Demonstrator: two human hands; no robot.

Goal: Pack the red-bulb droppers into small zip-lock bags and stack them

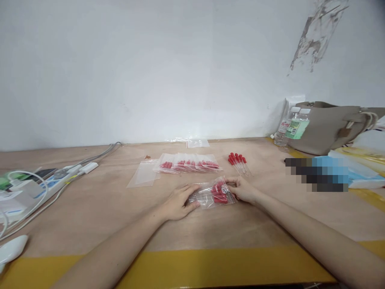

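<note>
- White wall (144, 72), with a stained, peeling patch (319, 38) at upper right, rises behind a brown counter (204, 233), which has yellow tape (210, 265) along its near edge.
- On the middle of this counter I see a clear bag (207, 197), lying between the two hands, with several red-topped tubes (220, 194) inside it.
- Its left end is at the person's left hand (179, 204); thumb and fingers are spread apart there, and I cannot tell if they grip it.
- The right hand (242, 189) is narrow, pinching the right edge of the clear bag between thumb and finger.
- Behind the hands, a row of filled bags (191, 163) lies overlapping, with red tops showing through.
- To the right of this row rests a loose bunch of red-topped tubes (237, 160); to the left, flat clear bags (142, 175).
- Farther right, two bottles (296, 128) stand beside a grey handbag (327, 126).
- At left lies a white power strip (57, 180) with cables.
</note>
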